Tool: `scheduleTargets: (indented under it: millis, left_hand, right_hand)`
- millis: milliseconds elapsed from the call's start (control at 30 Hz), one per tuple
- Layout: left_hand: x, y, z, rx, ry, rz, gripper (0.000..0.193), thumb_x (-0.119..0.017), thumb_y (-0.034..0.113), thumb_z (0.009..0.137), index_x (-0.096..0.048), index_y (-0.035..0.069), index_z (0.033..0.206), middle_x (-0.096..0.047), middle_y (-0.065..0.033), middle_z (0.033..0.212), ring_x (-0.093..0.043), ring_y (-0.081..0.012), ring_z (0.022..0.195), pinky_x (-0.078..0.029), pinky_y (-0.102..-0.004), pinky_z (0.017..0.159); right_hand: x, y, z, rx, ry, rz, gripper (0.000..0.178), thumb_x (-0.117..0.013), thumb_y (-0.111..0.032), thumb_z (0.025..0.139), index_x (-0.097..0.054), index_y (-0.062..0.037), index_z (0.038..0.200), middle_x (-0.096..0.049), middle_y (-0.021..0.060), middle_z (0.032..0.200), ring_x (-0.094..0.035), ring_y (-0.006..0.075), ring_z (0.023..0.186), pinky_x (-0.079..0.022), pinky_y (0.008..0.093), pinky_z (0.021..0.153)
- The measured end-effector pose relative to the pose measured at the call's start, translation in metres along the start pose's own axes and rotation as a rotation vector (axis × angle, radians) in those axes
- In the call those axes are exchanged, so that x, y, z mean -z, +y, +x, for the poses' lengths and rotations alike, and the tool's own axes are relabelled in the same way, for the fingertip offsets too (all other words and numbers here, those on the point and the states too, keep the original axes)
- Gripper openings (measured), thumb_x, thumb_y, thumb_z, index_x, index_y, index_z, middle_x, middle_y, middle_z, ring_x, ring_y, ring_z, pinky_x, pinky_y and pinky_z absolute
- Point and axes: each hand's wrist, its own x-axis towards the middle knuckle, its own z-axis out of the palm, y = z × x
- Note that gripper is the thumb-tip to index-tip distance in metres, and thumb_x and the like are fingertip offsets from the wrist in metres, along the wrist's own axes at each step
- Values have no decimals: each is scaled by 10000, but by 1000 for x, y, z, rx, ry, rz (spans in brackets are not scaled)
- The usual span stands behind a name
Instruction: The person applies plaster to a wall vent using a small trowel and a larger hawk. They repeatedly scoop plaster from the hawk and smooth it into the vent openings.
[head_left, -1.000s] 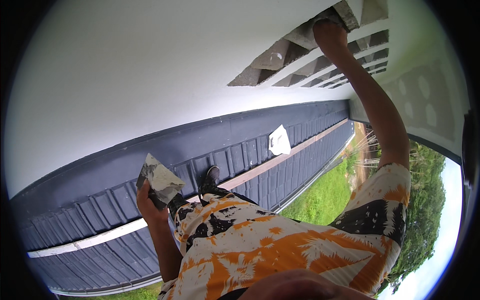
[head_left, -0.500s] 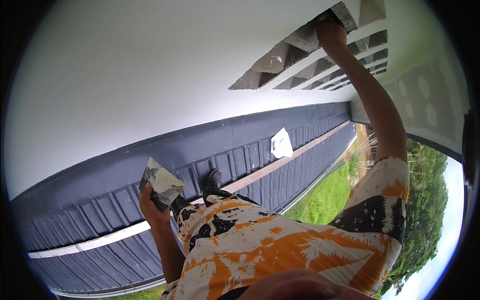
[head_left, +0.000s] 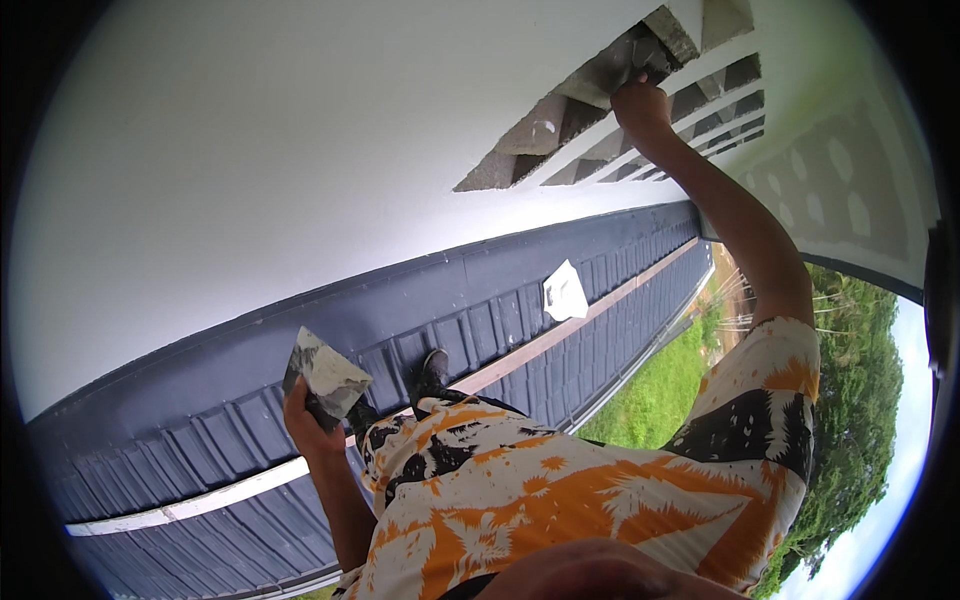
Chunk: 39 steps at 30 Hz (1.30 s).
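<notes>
My left hand [head_left: 312, 418], low and left of centre, grips a flat, dark-edged plate [head_left: 328, 372] from its near side. Whitish filler is smeared over the plate. My right arm reaches up to the white wall [head_left: 250, 150], where my right hand [head_left: 643, 110] is at a recessed grey vent opening [head_left: 600, 72]. Its fingers are closed around what looks like a putty knife [head_left: 648, 62], its greyish blade inside the recess. The handle is hidden in the fist.
Under me runs a dark tiled roof [head_left: 480, 330] with a wooden batten [head_left: 510, 362] along it. A white bag or sheet [head_left: 565, 292] lies on the tiles ahead. My shoe [head_left: 434, 370] is on the roof. Beyond its edge are grass [head_left: 650, 400] and trees [head_left: 850, 400].
My right hand has drawn down and slightly left, out of the recess, so more of the opening and the blade shows. My left hand still holds the plate, almost unmoved.
</notes>
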Motion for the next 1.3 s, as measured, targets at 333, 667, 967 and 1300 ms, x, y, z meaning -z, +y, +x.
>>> scheduleTargets:
  millis: [333,667,967,1300]
  left_hand:
    - [-1,0,2,5,-41,6,252,-561,139,921,-580,3,1133,-657,-110,1062,-666,-238,964,-544,-376,833]
    - [-5,3,0,5,-51,1,262,-570,157,922,-578,9,1138,-656,-102,1066,-671,-231,953,-554,-361,807]
    - [4,8,-2,-16,6,-35,271,-570,158,925,-575,0,1146,-654,-111,1083,-666,-242,979,-546,-381,840]
    - [-4,19,1,-43,2,0,274,-571,156,919,-575,-2,1144,-653,-115,1081,-671,-235,963,-551,-368,833]
  right_hand:
    - [25,25,1,66,26,102,105,-621,-136,805,-714,-104,769,-680,56,719,-709,223,678,-582,360,565]
    - [32,33,18,13,64,122,85,-639,-122,789,-712,-97,753,-700,75,775,-714,223,697,-574,352,542]
    - [2,2,-30,-24,178,38,214,-600,-135,845,-631,-24,1026,-645,61,720,-679,182,569,-546,315,463]
    - [1,-2,-51,-7,239,28,210,-584,-135,876,-656,6,1013,-583,-8,613,-620,125,472,-484,297,383]
